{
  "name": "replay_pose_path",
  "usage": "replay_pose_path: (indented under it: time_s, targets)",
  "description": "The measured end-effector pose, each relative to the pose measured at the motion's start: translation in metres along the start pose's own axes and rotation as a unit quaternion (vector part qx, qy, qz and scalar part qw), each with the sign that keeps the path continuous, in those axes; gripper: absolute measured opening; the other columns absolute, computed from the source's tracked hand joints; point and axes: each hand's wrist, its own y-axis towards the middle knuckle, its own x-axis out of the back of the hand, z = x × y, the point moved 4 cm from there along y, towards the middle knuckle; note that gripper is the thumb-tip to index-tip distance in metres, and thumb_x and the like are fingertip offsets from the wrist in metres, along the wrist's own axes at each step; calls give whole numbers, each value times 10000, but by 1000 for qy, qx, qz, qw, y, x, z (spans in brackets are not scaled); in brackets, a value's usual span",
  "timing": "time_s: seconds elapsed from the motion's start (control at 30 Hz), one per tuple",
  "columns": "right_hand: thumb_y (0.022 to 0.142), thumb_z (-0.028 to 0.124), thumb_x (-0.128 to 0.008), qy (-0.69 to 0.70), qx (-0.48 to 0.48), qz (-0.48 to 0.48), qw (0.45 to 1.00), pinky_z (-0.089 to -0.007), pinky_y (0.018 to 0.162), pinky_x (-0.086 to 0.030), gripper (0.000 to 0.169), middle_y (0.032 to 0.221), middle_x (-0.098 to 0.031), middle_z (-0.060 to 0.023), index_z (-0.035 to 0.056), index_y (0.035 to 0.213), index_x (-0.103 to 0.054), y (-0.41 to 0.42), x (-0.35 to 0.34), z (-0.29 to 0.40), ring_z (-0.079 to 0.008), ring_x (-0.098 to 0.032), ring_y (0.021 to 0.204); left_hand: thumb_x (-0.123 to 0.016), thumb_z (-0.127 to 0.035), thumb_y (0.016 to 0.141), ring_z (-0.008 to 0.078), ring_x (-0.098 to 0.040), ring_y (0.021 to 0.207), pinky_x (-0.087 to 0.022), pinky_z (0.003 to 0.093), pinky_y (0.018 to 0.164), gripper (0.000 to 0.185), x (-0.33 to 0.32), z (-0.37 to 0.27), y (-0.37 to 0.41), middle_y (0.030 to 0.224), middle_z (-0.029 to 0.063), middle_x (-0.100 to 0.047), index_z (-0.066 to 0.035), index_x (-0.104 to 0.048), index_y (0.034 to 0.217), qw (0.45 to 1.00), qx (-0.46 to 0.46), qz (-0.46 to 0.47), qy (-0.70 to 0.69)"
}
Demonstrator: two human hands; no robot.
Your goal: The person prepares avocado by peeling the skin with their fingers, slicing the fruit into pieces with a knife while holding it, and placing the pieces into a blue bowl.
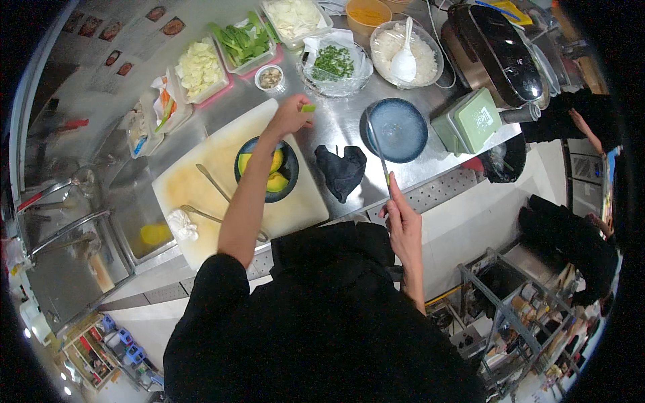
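My left hand (292,118) is beyond the far edge of the white cutting board (289,216), its fingers closed on a small green piece (308,108). Below my left forearm, a dark bowl (294,171) with yellow-green avocado pieces (276,182) sits on the board; the forearm hides part of it. My right hand (403,224) grips a knife (380,151) near the counter's front edge. The blade points away from me, its tip over the left rim of a blue plate (400,128). A crumpled black cloth (341,171) lies between board and plate.
Two metal utensils (212,181) and a white crumpled cloth (182,224) lie on the board. Tubs of cut vegetables (199,68), chopped greens (332,63) and a rice bowl (388,50) line the back. A green container (466,121) and a cooker (489,55) stand right; a sink (136,216) is left.
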Motion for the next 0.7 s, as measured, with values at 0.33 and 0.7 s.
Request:
replay_pose_path:
  time_s: [0.33,0.7]
  targets:
    - [890,-9,-624,-313,236,150,908,-515,684,-588,717,954,-593,-201,385,1488,-655,28,-82,47,-402,-689,786,-509,-188,1051,316,-671,1144,-520,524,1111,298,-118,-30,-197,1246,114,-684,-60,-635,1289,633,64,-76,-768]
    - [1040,-38,-560,-131,167,102,972,-312,772,-528,672,910,-610,-145,260,1638,-489,21,-110,43,-214,-625,784,-794,-365,976,214,-694,706,-604,411,696,325,-36,-3,-233,786,75,-701,-57,-703,928,899,7,-383,-212]
